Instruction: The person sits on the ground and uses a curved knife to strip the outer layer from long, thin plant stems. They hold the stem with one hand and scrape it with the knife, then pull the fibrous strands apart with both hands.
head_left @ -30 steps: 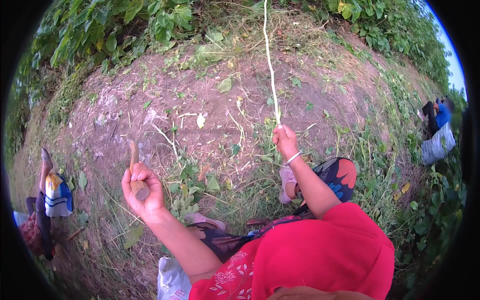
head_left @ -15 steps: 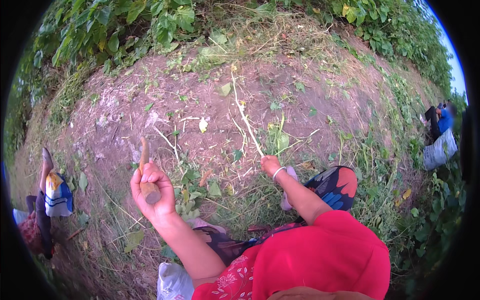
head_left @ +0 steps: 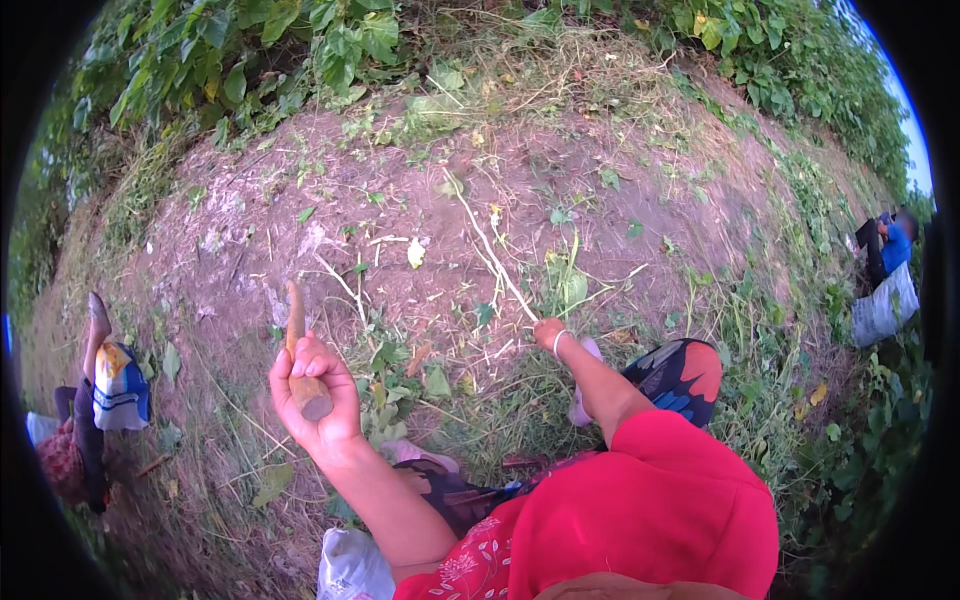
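Stalk lowered, now slanting left

Right hand: closed on stalk's near end; pale length lies across view above bare soil. One second ago, pointed nearly straight ahead. Left hand: wrapped round wooden-handled tool, slightly farther right in view than before.

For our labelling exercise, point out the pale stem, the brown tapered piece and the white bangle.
Pale stem [head_left: 488, 243], head view: about midway along it.
Brown tapered piece [head_left: 313, 398], head view: its thick end.
White bangle [head_left: 558, 343], head view: the band.
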`<move>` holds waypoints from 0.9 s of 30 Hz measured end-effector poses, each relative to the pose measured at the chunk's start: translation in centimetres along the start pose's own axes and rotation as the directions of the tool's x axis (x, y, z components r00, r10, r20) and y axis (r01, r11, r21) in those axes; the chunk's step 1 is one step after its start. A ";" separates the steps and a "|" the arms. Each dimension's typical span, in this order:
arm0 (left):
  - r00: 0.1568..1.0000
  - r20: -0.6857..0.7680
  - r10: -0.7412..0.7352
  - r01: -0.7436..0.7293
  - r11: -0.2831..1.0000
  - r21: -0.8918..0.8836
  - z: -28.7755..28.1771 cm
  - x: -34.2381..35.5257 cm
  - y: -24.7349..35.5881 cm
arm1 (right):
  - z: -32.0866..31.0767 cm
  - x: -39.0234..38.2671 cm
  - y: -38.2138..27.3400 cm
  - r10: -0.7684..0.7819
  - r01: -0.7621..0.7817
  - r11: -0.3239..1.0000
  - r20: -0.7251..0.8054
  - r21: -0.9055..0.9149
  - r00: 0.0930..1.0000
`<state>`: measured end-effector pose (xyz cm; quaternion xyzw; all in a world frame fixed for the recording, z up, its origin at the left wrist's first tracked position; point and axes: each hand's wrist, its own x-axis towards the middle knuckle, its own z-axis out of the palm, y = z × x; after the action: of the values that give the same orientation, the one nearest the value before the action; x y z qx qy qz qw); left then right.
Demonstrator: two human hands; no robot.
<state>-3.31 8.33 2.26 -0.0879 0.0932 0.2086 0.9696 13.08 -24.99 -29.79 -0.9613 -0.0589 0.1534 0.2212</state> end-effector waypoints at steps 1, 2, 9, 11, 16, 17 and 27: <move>1.000 0.007 0.005 -0.005 1.000 0.001 -0.2 -0.1 0.1 | 0.4 -1.2 0.3 0.025 -0.031 0.998 0.093 0.063 0.995; 1.000 0.014 0.006 -0.006 1.000 0.003 -0.2 0.0 0.0 | 0.6 -1.7 0.5 0.123 -0.125 0.946 0.026 0.300 0.992; 0.998 0.045 -0.032 0.032 0.999 0.020 -0.2 -0.3 0.7 | -7.8 -2.2 -5.4 0.133 0.184 0.658 -0.353 0.730 0.926; 0.999 0.007 -0.036 0.036 0.999 0.004 -0.1 -0.5 0.6 | -7.7 -1.8 -5.2 0.118 0.187 0.635 -0.333 0.750 0.935; 0.999 -0.012 -0.052 0.051 0.998 -0.032 -0.1 -0.6 0.7 | -4.8 -2.4 -3.4 0.121 0.018 0.783 -0.179 0.622 0.976; 0.999 -0.022 -0.047 0.047 0.998 -0.035 0.0 -0.6 0.8 | -4.3 -2.6 -3.2 0.133 -0.019 0.824 -0.160 0.566 0.978; 0.999 0.026 -0.027 0.027 1.000 -0.003 -0.1 -0.5 0.7 | -2.6 -0.7 -0.7 0.023 -0.024 0.998 0.004 0.062 1.000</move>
<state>-4.04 8.74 2.16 -0.0879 0.0792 0.1969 0.9733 13.21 -25.53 -27.09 -0.9542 -0.0432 0.1595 0.2492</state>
